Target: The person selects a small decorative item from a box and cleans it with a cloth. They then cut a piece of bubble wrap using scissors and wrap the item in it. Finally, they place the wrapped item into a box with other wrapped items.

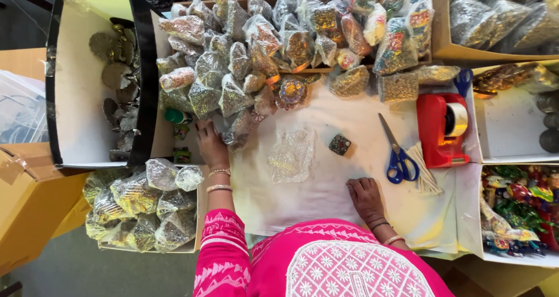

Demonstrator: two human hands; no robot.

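Two bare hands on a white work sheet (349, 122), packets all around.

Left hand (211, 144) reaches left of the sheet's crumpled clear wrap (292, 155), fingers together on a small packet (236, 135) at the foot of the packet heap (250, 47). Right hand (365, 197) lies flat below-right of the wrap, fingers slightly apart, holding nothing. Blue-handled scissors (396, 151) and a red tape dispenser (441, 128) lie further right.

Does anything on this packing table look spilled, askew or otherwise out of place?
Mostly the heap of wrapped packets: it has slid off its wooden tray onto the white sheet, reaching the left hand. A blue scissors lies loose on the sheet beside the red tape dispenser. Nothing looks damaged.
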